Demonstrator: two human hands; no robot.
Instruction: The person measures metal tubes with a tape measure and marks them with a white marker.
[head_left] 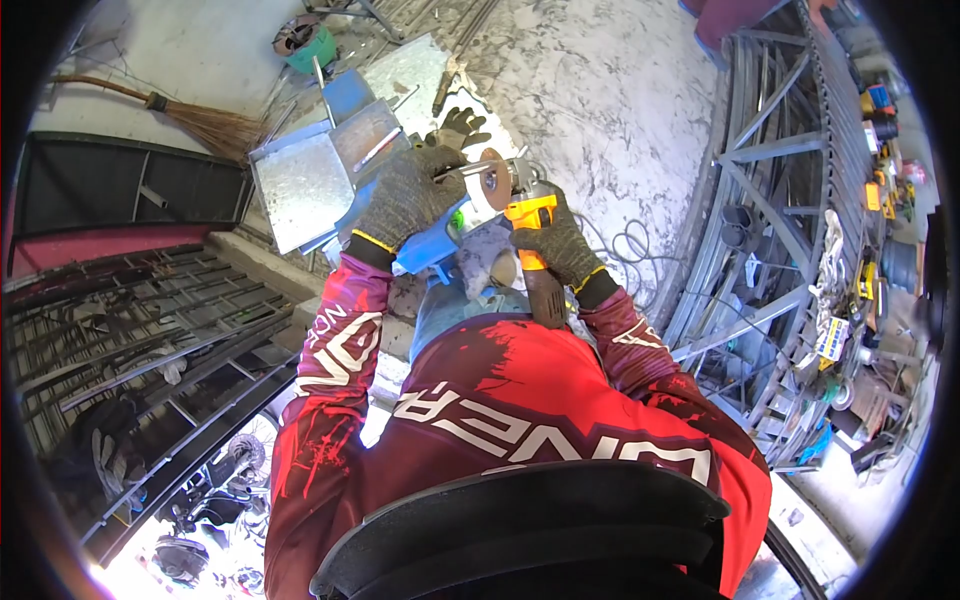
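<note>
My right hand [565,242], in a dark knit glove, wraps round the yellow body of an angle grinder [530,213]. Its brown cutting disc [493,180] faces left, with the dark rear end of the tool toward my lap. My left hand [405,195], gloved the same way, is closed on a thin metal strip [455,172] that reaches to the disc. Below that hand is a blue metal piece [430,248]. Just beyond my left fingers, a dark glove [462,128] lies by a bright metal sheet.
Metal boxes and plates [300,190] stand to the left, with a green pot [310,50] and a straw broom [200,115] behind. A cable [630,245] coils on the floor at right. Steel frames [770,150] line the right side; a metal grille [130,340] lies left.
</note>
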